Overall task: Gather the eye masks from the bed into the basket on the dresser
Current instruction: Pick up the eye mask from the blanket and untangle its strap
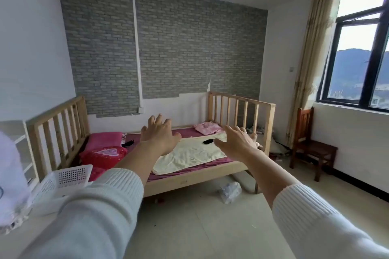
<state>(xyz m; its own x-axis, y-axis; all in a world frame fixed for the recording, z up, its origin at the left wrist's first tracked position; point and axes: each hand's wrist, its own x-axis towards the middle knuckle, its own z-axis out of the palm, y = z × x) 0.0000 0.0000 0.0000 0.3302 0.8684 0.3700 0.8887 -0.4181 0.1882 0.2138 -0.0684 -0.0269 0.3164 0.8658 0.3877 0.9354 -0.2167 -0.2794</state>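
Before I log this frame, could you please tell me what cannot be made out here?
Head view:
- White perforated plastic basket: inside hidden by left sleeve.
- Dark eye mask on the cream towel: too small, partly behind right hand.
- Dark item by the pink pillow: too small to identify.
- Dresser: cut off by the left edge.

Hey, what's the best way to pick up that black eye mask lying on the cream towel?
Pinch the black eye mask across its flat middle, coming straight down from above with the right hand, the nearer one. It lies limp and flat on the cream towel, so no edge stands up to grab.
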